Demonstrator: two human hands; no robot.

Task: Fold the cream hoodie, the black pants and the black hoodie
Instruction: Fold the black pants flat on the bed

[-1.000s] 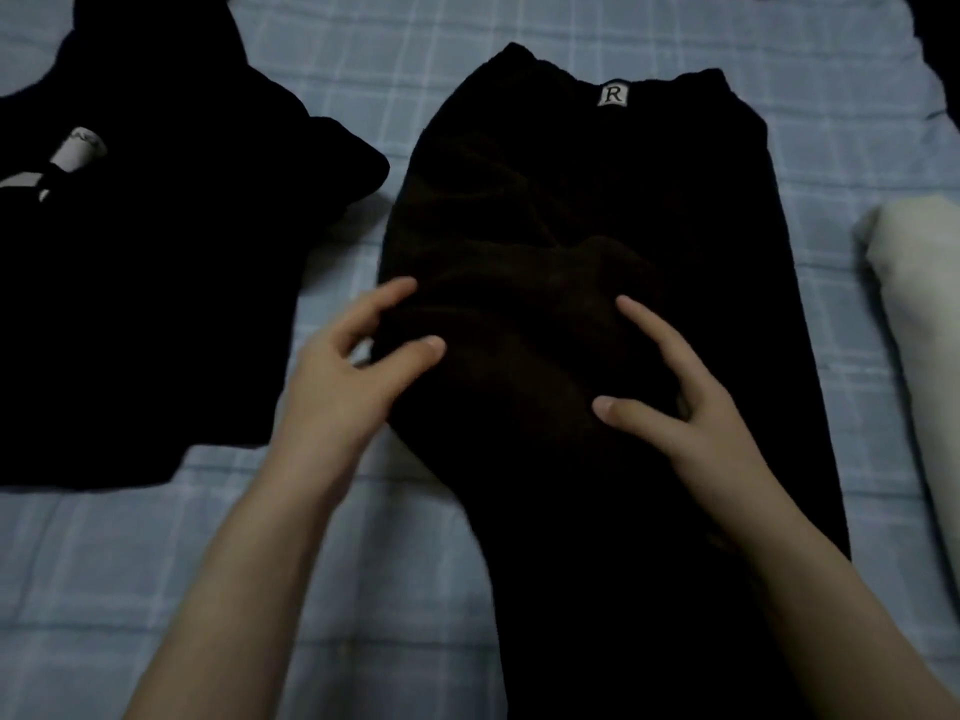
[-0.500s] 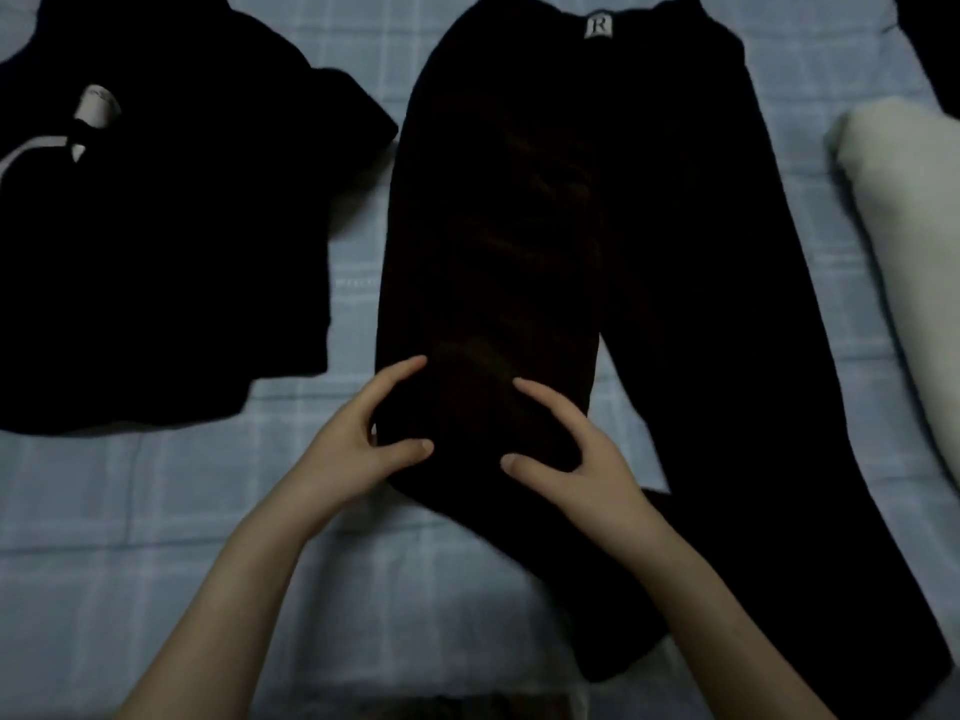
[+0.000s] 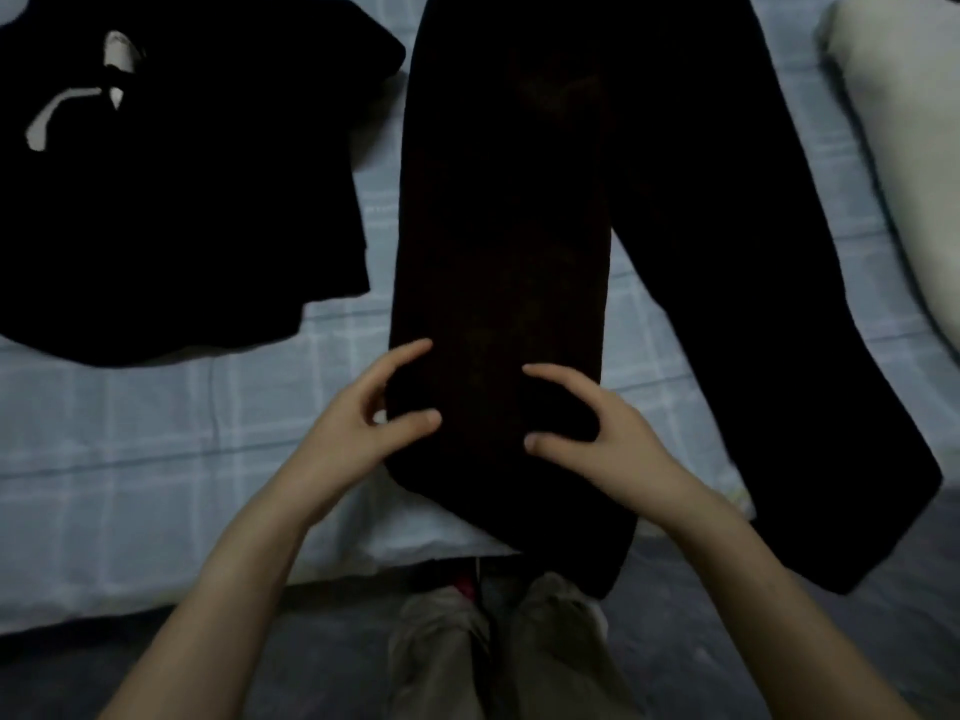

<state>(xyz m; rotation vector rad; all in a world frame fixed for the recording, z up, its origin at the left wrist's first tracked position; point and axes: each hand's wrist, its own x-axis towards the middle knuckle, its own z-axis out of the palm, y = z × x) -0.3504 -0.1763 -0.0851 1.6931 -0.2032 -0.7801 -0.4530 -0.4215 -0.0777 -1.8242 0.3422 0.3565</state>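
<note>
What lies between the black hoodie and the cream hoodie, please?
In the head view, the black pants lie between the black hoodie and the cream hoodie, with sheet showing either side.

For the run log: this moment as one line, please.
left hand: pinches black pants leg | right hand: pinches same leg | black hoodie: left | cream hoodie: right

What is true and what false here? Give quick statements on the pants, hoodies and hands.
1. The left hand and right hand are both on one leg of the black fabric pants. True.
2. The black hoodie with white drawstring lies right of the pants. False: left; the cream fabric hoodie lies right.
3. The pant legs are stacked. False: spread apart, pale blue checked sheet showing between.
4. The pants lie on that sheet. True.
</note>
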